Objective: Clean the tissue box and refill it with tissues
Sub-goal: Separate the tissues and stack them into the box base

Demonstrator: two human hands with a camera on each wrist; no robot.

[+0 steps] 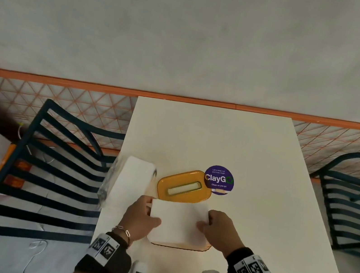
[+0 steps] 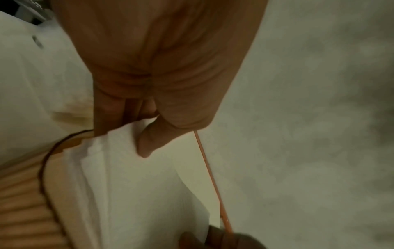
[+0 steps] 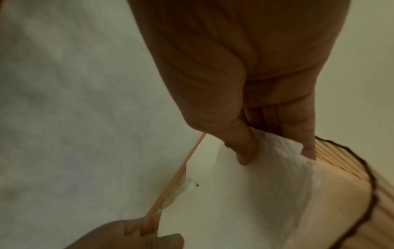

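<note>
A stack of white tissues sits in the open ribbed tissue box base near the table's front edge. My left hand grips the stack's left end, thumb on top. My right hand grips its right end the same way, its thumb pressing on the tissues. The ribbed box wall and its dark rim show beside the stack. The yellow lid with its slot lies behind the box. A wrapped pack of white tissues lies to the left.
A round purple "ClayGo" sticker is on the white table beside the lid. Dark slatted chairs stand at the left and right. An orange mesh rail runs behind the table.
</note>
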